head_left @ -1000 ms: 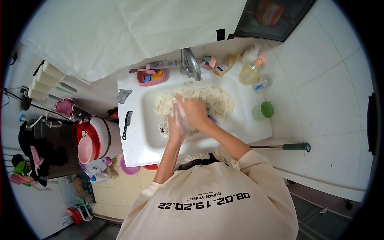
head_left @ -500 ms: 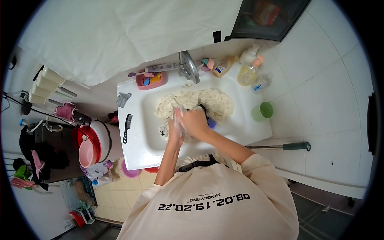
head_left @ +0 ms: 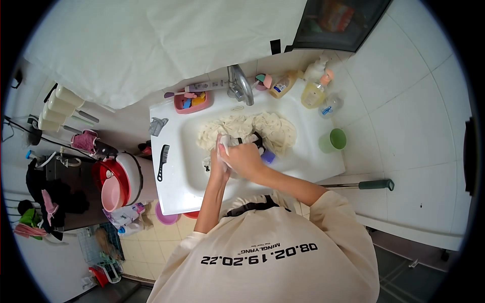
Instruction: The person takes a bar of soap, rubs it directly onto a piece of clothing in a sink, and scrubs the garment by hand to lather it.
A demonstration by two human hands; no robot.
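My left hand (head_left: 218,162) is closed on a wet white cloth (head_left: 225,145) above the sink. My right hand (head_left: 244,159) grips the same cloth from the other side, and the two hands press it between them. Beneath and beyond them, a cream garment (head_left: 275,129) lies bunched in the basin, with black trim showing near my right hand. A purple block (head_left: 268,157), perhaps soap, is beside my right wrist. Much of the cloth is hidden by my fingers.
The white sink (head_left: 174,189) has a black comb (head_left: 162,162) and a grey rag (head_left: 158,126) on its left rim. Behind are a pink basket (head_left: 194,109), the faucet (head_left: 241,86) and several bottles. To the right stand a green cup (head_left: 337,139) and a long handle (head_left: 374,185).
My hands have shifted slightly against each other, and more of the white cloth shows between them. The purple block is more exposed. The garment in the basin lies much the same.
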